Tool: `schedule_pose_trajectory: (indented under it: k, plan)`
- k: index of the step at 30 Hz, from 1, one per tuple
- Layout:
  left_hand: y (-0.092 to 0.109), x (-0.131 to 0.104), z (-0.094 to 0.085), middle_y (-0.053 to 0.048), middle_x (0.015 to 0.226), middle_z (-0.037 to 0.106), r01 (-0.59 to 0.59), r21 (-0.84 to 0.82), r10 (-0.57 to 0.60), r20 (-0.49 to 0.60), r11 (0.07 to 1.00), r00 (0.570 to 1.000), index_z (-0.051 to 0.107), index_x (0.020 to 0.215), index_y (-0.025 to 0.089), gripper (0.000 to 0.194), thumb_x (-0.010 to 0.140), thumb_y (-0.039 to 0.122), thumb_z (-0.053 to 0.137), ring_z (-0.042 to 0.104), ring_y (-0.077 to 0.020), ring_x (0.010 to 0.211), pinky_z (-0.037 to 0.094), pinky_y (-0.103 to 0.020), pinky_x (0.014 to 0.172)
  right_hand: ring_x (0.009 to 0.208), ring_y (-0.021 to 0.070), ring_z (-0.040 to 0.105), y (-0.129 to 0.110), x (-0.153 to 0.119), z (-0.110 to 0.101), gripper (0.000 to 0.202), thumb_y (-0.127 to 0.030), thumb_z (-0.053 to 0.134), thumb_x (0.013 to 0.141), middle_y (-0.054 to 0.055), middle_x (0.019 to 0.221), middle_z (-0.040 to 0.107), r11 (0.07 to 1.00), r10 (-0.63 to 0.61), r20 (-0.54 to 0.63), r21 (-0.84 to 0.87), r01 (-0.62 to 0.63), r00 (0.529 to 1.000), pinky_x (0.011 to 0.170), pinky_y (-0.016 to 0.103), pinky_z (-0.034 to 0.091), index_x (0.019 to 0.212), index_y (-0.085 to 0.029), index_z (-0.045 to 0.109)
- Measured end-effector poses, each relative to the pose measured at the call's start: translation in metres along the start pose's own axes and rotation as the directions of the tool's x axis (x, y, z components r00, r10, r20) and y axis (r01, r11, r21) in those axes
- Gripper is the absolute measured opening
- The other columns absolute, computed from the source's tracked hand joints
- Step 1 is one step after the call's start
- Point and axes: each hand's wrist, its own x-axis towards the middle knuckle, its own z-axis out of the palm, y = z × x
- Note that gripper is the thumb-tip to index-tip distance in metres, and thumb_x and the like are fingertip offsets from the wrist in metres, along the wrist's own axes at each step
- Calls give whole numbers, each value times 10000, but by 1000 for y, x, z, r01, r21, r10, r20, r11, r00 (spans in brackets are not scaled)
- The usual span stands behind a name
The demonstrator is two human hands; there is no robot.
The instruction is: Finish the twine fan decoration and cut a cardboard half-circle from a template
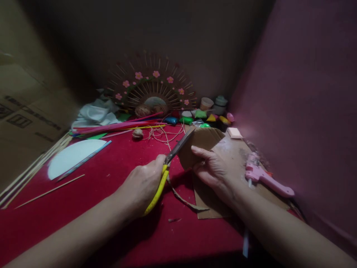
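Note:
My left hand is closed round the yellow handles of a pair of scissors, whose dark blades point up and away at the left edge of a brown cardboard piece. My right hand grips that cardboard at its lower edge, thumb on top. The piece has a curved outline on its lower left. A thin curled strip of cardboard hangs below the scissors and reaches a flat cardboard sheet on the red table.
A pink glue gun lies at the right. At the left are a white half disc and a thin stick. Twine, coloured strips, clay packets and a flowered fan stand behind.

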Motion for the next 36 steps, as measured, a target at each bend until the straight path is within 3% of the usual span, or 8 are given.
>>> schedule_pose_trajectory:
  k: [6, 14, 17, 20, 23, 36]
  plan:
    - [2, 0, -4, 4, 638, 555, 10, 17, -10, 20, 1000, 1000, 398, 942, 202, 117, 845, 245, 350, 519, -140, 465, 311, -221, 472, 713, 152, 654, -2, -1, 1, 221, -81, 660, 682, 8, 748, 715, 997, 19, 10, 77, -20, 1000, 808, 324, 513, 895, -142, 676]
    - [-1, -1, -4, 38, 546, 488, 11, 29, -12, 11, 1000, 1000, 400, 962, 203, 146, 834, 264, 367, 512, -142, 448, 313, -216, 465, 716, 159, 644, -2, 1, 0, 242, -88, 659, 688, -3, 750, 706, 999, -12, 26, 43, 11, 1000, 813, 362, 514, 916, -170, 655]
    - [-6, 0, -3, 18, 593, 517, 48, 36, -46, -39, 998, 998, 395, 1012, 193, 196, 839, 280, 365, 549, -163, 503, 357, -233, 491, 707, 164, 643, -1, 1, -1, 224, -86, 660, 678, -2, 739, 704, 999, 0, 33, 34, -1, 999, 804, 372, 518, 885, -172, 653]
    - [-7, 2, -4, -73, 820, 598, 22, 16, -20, -85, 1000, 996, 375, 1122, 157, 302, 834, 246, 345, 614, -208, 711, 450, -291, 621, 679, 171, 645, 0, 1, -2, 255, -80, 663, 657, -4, 718, 702, 1000, -7, 45, 11, 7, 999, 791, 392, 523, 893, -177, 654]
    - [-6, 3, -4, -137, 1011, 583, -35, 13, 36, -79, 999, 996, 379, 1178, 137, 350, 846, 233, 322, 609, -237, 875, 470, -344, 733, 685, 175, 652, 0, 1, -3, 312, -83, 672, 647, -3, 737, 707, 1000, -16, 73, -12, 17, 997, 793, 395, 521, 940, -189, 653]
    - [-4, 2, 1, -100, 967, 590, -34, -12, 33, -59, 999, 998, 413, 1132, 174, 298, 846, 238, 360, 617, -216, 847, 465, -303, 708, 677, 184, 664, 4, 0, -4, 366, -55, 640, 653, 11, 750, 719, 997, 39, 144, -68, -29, 989, 762, 397, 536, 986, -206, 645]
